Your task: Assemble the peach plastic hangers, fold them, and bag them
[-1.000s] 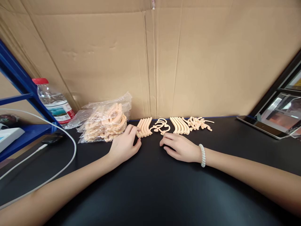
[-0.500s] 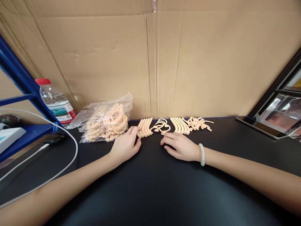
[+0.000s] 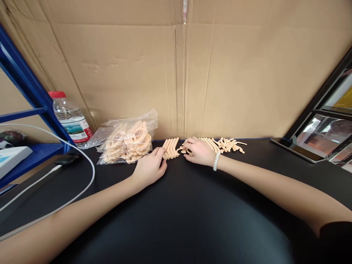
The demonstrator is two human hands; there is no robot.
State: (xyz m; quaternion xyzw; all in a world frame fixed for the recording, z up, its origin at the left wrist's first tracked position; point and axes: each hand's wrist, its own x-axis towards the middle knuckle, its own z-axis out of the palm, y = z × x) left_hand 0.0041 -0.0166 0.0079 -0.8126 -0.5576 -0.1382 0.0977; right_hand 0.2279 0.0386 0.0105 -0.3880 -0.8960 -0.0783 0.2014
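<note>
My left hand (image 3: 150, 167) lies on the black table with fingers loosely bent and thumb apart, its fingertips against the left end of a row of curved pale wooden strips (image 3: 171, 148). My right hand (image 3: 200, 152), a pale coiled band on its wrist, is over the middle group. Its thumb and fingers close around a curved wooden piece (image 3: 188, 151), mostly hidden under the fingers. Behind this hand, a second row of curved strips (image 3: 213, 144) is partly covered. Further right is a loose heap of small wooden pieces (image 3: 228, 144).
A clear plastic bag (image 3: 129, 141) of wooden pieces stands left of my left hand. Beyond it are a red-capped bottle (image 3: 73, 123), a blue rack (image 3: 30, 80) and a white cable (image 3: 92, 172). Cardboard (image 3: 132, 73) walls the back; a tablet (image 3: 297, 150) lies right.
My right hand has moved forward and slightly left, from the table in front of the pieces onto the middle curved pieces. My left hand stays by its row. The view has shifted slightly.
</note>
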